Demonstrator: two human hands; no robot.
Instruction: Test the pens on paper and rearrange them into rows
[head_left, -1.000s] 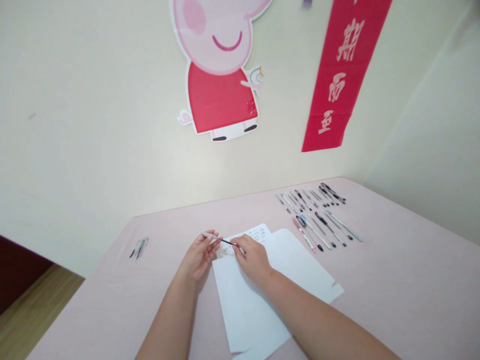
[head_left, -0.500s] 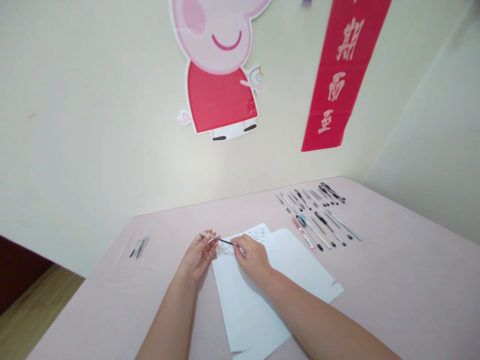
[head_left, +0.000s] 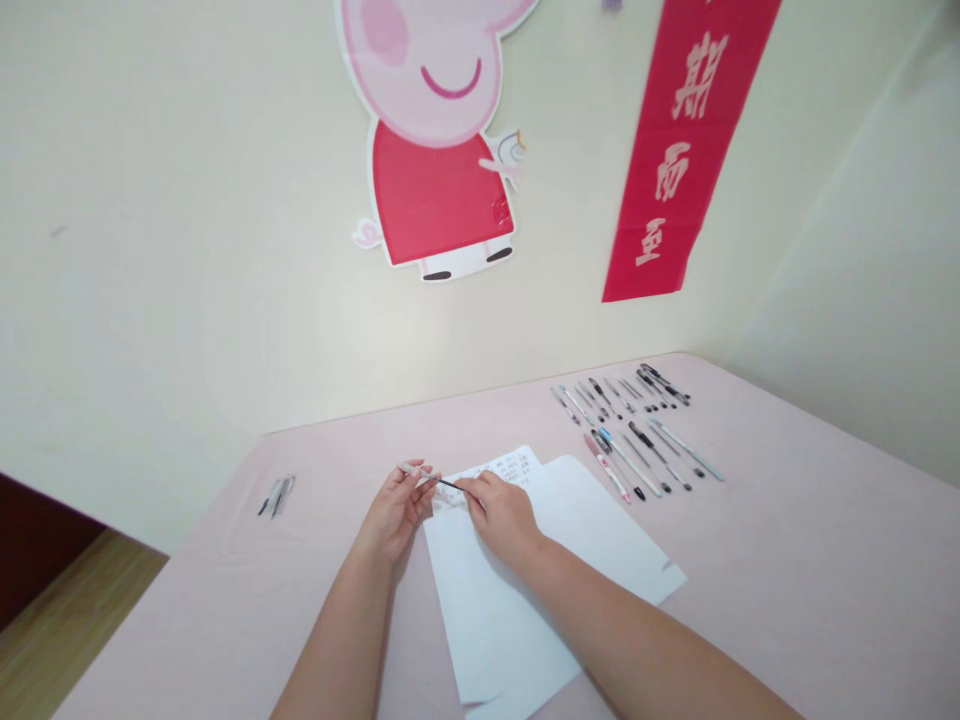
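Note:
My left hand (head_left: 396, 512) pinches the light barrel of a slim pen (head_left: 450, 484) between thumb and fingers. Its dark, thin part runs rightward into the closed fingers of my right hand (head_left: 506, 515), which hide that end. Whether the dark part is a refill or the pen's own front, I cannot tell. Both hands are just above the near-side sheets. Under my right hand and forearm lies a white sheet (head_left: 487, 620), with a sheet bearing handwriting (head_left: 517, 463) showing from beneath its far edge.
Two rows of pens and pen parts, including a pink pen (head_left: 609, 468) and black caps (head_left: 640, 494), lie at the right on the pink-covered table (head_left: 810, 560). A small group of pen pieces (head_left: 279, 496) lies at the left. A wall (head_left: 225, 300) stands behind the table.
My right hand has shifted slightly left along the pen, so a little less of the dark part shows between the hands. My left hand stays in place.

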